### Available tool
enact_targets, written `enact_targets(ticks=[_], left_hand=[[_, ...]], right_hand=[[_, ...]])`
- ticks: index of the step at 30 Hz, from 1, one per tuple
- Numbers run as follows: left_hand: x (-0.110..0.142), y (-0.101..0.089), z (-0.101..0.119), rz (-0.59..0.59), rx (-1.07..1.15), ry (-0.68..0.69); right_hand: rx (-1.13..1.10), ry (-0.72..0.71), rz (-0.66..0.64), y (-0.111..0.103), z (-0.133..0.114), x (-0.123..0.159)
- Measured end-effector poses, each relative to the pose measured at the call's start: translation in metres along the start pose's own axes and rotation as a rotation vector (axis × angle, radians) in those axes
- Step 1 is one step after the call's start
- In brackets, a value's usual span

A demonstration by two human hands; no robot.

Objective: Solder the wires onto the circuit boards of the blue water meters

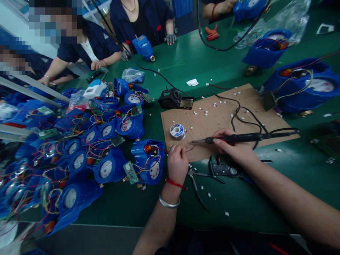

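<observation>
My right hand grips a soldering iron by its dark handle, the tip pointing left over brown cardboard. Just left of the tip, my left hand is closed in a pinch on a thin red wire. That wire appears to run toward the open blue water meter beside this hand, though the fingers hide part of it. A green circuit board hangs from the meter on wires. Behind my left fingers stands a solder spool with a blue and white label.
Wire strippers and cutting pliers lie near my wrists. An iron stand sits behind the cardboard. Many blue meters crowd the left; larger ones stand right. The iron's black cable loops across the cardboard. Co-workers sit opposite.
</observation>
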State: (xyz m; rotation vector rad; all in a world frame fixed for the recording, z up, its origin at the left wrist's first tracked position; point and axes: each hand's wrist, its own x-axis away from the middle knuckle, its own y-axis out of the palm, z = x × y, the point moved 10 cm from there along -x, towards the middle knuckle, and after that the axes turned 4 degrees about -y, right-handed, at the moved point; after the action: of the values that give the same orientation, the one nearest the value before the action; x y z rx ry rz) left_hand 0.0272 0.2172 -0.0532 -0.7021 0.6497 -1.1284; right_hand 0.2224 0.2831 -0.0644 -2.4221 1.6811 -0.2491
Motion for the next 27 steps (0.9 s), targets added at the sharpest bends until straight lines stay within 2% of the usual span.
enact_targets(ticks=[15, 27], left_hand=[[-0.005, 0.003, 0.006, -0.066, -0.01, 0.014], [-0.006, 0.006, 0.008, -0.066, -0.059, 0.037]], right_hand=[[-0.022, -0.059, -0.022, 0.004, -0.009, 0.0], [0.057, -0.087, -0.049, 0.006, -0.013, 0.001]])
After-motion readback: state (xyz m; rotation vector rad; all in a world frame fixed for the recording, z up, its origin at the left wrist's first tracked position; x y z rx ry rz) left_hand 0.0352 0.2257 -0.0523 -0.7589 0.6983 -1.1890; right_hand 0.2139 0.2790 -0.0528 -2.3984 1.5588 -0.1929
